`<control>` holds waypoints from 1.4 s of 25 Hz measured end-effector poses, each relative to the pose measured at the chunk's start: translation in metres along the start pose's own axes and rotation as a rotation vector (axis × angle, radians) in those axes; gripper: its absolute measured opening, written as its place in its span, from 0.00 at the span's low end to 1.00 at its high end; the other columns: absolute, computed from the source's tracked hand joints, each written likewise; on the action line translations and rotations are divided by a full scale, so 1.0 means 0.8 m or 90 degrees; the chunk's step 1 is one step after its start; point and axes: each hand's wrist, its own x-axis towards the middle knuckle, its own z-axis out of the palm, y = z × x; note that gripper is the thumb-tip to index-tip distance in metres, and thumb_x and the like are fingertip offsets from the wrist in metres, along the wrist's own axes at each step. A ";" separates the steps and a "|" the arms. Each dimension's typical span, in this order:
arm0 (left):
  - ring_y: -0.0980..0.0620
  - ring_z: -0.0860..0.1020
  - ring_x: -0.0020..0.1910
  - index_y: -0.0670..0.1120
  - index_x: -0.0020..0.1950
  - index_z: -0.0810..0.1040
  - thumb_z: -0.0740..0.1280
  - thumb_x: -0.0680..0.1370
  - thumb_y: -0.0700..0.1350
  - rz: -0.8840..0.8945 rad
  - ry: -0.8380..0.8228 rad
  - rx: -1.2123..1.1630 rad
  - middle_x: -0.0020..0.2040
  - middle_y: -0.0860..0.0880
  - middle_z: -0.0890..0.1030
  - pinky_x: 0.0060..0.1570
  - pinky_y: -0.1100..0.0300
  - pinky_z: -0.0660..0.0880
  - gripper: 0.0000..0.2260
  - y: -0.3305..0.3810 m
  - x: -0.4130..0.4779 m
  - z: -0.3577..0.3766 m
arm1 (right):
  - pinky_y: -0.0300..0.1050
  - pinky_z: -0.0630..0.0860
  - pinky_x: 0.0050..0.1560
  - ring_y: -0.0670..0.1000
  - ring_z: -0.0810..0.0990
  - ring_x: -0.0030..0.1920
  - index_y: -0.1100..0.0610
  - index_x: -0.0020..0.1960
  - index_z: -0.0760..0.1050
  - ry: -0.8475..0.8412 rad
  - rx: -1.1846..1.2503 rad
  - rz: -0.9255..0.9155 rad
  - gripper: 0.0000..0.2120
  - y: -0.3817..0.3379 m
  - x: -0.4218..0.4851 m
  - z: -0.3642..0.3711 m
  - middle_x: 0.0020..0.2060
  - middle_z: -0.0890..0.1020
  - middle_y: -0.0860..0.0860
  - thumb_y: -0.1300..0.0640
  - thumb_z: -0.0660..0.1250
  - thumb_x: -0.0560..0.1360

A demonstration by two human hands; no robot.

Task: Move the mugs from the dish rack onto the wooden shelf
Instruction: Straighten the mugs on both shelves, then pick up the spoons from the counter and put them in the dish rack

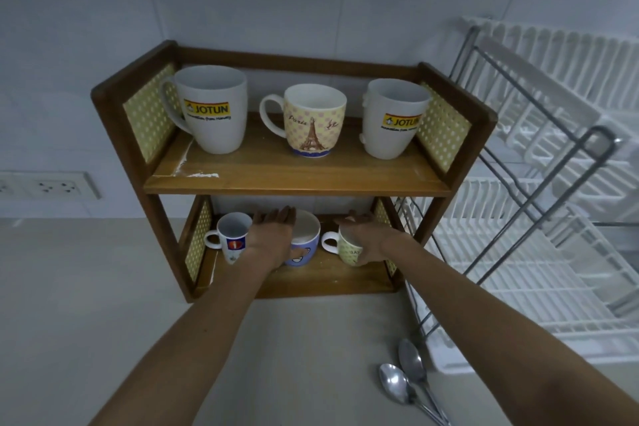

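The wooden shelf has two tiers. Its top board carries a large white Jotun mug, a yellow Paris mug and a second white Jotun mug. On the bottom board stand a small white mug, a blue mug and a small yellow mug. My left hand lies against the blue mug's left side, fingers straight, thumb on its front. My right hand lies against the yellow mug's right side, fingers straight over its rim, thumb low on its front.
A white dish rack with grey metal bars stands right of the shelf, with no mugs in view on it. Two metal spoons lie on the counter near its front corner. A wall socket strip is at the left.
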 end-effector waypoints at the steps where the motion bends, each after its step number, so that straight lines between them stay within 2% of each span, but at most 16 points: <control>1: 0.43 0.57 0.75 0.44 0.77 0.49 0.64 0.74 0.62 -0.008 0.027 0.008 0.77 0.43 0.57 0.73 0.45 0.53 0.41 0.005 -0.008 0.003 | 0.59 0.59 0.73 0.62 0.48 0.77 0.48 0.78 0.45 0.038 0.014 0.014 0.45 -0.008 -0.011 0.004 0.78 0.46 0.55 0.57 0.72 0.72; 3: 0.43 0.55 0.76 0.44 0.77 0.51 0.63 0.75 0.61 -0.016 0.113 -0.033 0.78 0.42 0.56 0.73 0.43 0.53 0.38 0.026 -0.038 0.012 | 0.58 0.61 0.73 0.61 0.51 0.76 0.50 0.77 0.50 0.174 0.099 0.031 0.39 -0.029 -0.045 0.022 0.78 0.50 0.55 0.57 0.69 0.74; 5: 0.39 0.64 0.72 0.41 0.73 0.64 0.71 0.73 0.53 0.034 0.226 -0.122 0.73 0.39 0.67 0.69 0.42 0.62 0.34 0.056 -0.085 0.029 | 0.55 0.69 0.68 0.59 0.63 0.72 0.54 0.74 0.59 0.271 0.262 0.013 0.32 -0.049 -0.096 0.054 0.74 0.62 0.56 0.59 0.66 0.73; 6: 0.37 0.72 0.67 0.40 0.68 0.72 0.75 0.69 0.48 0.093 0.293 -0.158 0.67 0.37 0.74 0.64 0.42 0.69 0.30 0.074 -0.111 0.041 | 0.54 0.73 0.63 0.59 0.71 0.66 0.55 0.71 0.65 0.287 0.315 -0.001 0.28 -0.055 -0.128 0.074 0.69 0.70 0.56 0.59 0.66 0.72; 8: 0.41 0.80 0.56 0.41 0.60 0.79 0.76 0.67 0.42 0.204 0.362 -0.226 0.56 0.42 0.82 0.55 0.49 0.77 0.22 0.104 -0.160 0.060 | 0.49 0.77 0.49 0.59 0.80 0.52 0.56 0.61 0.75 0.302 0.338 0.002 0.17 -0.054 -0.189 0.115 0.52 0.82 0.57 0.57 0.64 0.72; 9: 0.44 0.81 0.51 0.43 0.58 0.81 0.74 0.68 0.42 0.239 0.363 -0.254 0.52 0.45 0.83 0.51 0.54 0.78 0.18 0.120 -0.182 0.064 | 0.47 0.76 0.42 0.60 0.81 0.46 0.56 0.53 0.77 0.297 0.334 0.020 0.13 -0.049 -0.217 0.136 0.44 0.84 0.58 0.55 0.62 0.72; 10: 0.46 0.82 0.48 0.45 0.57 0.81 0.72 0.71 0.43 0.257 0.348 -0.282 0.49 0.48 0.83 0.47 0.58 0.79 0.15 0.137 -0.201 0.065 | 0.47 0.73 0.37 0.61 0.81 0.42 0.56 0.47 0.78 0.290 0.328 0.045 0.13 -0.041 -0.241 0.155 0.39 0.83 0.59 0.50 0.59 0.72; 12: 0.48 0.81 0.47 0.48 0.56 0.81 0.63 0.75 0.46 0.269 0.264 -0.312 0.48 0.50 0.83 0.44 0.59 0.79 0.12 0.179 -0.232 0.070 | 0.46 0.69 0.35 0.62 0.80 0.41 0.56 0.42 0.75 0.255 0.299 0.124 0.18 -0.018 -0.278 0.192 0.37 0.83 0.60 0.44 0.55 0.71; 15: 0.47 0.76 0.60 0.51 0.66 0.72 0.56 0.78 0.48 0.239 0.078 -0.275 0.62 0.50 0.78 0.55 0.54 0.75 0.17 0.241 -0.253 0.093 | 0.47 0.73 0.40 0.59 0.81 0.45 0.55 0.43 0.76 0.213 0.268 0.210 0.09 0.012 -0.300 0.237 0.43 0.83 0.56 0.51 0.60 0.73; 17: 0.45 0.73 0.63 0.51 0.70 0.67 0.55 0.79 0.46 0.219 0.006 -0.223 0.67 0.49 0.73 0.59 0.52 0.72 0.19 0.270 -0.262 0.111 | 0.47 0.74 0.41 0.58 0.80 0.47 0.55 0.44 0.75 0.230 0.281 0.225 0.08 0.021 -0.304 0.260 0.45 0.81 0.54 0.52 0.61 0.74; 21: 0.44 0.72 0.61 0.52 0.71 0.66 0.56 0.79 0.44 0.188 0.019 -0.195 0.66 0.48 0.73 0.58 0.53 0.71 0.20 0.288 -0.260 0.120 | 0.43 0.67 0.38 0.57 0.78 0.48 0.55 0.44 0.73 0.276 0.307 0.231 0.08 0.024 -0.295 0.272 0.45 0.78 0.53 0.50 0.63 0.74; 26: 0.44 0.73 0.60 0.52 0.73 0.64 0.55 0.79 0.44 0.161 0.029 -0.160 0.64 0.47 0.74 0.57 0.52 0.71 0.21 0.288 -0.257 0.120 | 0.46 0.73 0.46 0.57 0.77 0.51 0.56 0.47 0.76 0.241 0.350 0.212 0.08 0.028 -0.287 0.265 0.48 0.80 0.55 0.52 0.65 0.73; 29: 0.44 0.72 0.60 0.50 0.70 0.67 0.54 0.79 0.43 0.155 0.027 -0.138 0.61 0.45 0.74 0.56 0.52 0.72 0.19 0.292 -0.257 0.119 | 0.45 0.75 0.48 0.55 0.79 0.50 0.56 0.46 0.79 0.211 0.407 0.209 0.06 0.031 -0.283 0.261 0.46 0.83 0.55 0.55 0.67 0.71; 33: 0.41 0.74 0.57 0.47 0.65 0.73 0.56 0.79 0.46 0.139 0.074 -0.163 0.58 0.42 0.76 0.53 0.50 0.73 0.16 0.286 -0.265 0.122 | 0.39 0.71 0.41 0.52 0.80 0.46 0.57 0.44 0.80 0.158 0.463 0.180 0.06 0.026 -0.277 0.260 0.41 0.83 0.52 0.55 0.70 0.71; 35: 0.42 0.73 0.59 0.49 0.67 0.71 0.55 0.80 0.50 0.106 0.077 -0.155 0.61 0.43 0.75 0.55 0.51 0.71 0.17 0.277 -0.268 0.124 | 0.36 0.70 0.37 0.50 0.79 0.41 0.55 0.42 0.79 0.108 0.478 0.134 0.03 0.025 -0.274 0.255 0.36 0.80 0.48 0.56 0.71 0.71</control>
